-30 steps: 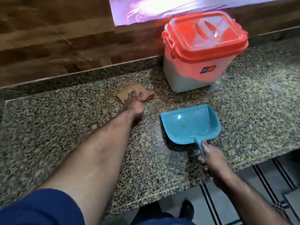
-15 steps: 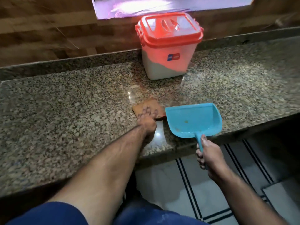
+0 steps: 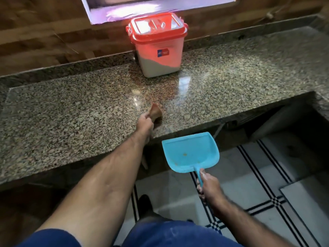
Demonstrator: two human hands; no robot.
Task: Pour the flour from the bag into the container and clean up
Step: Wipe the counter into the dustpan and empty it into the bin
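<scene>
While lidded, container [image 3: 158, 50] part-full of flour [image 3: 153, 68] | dustpan [image 3: 191, 152] holds crumbs

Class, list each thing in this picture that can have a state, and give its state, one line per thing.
Container: lid on, upright, partly filled.
Cloth: bunched, gripped by the left hand on the counter.
Dustpan: held by its handle in the right hand, off the counter's edge, a few crumbs inside.
</scene>
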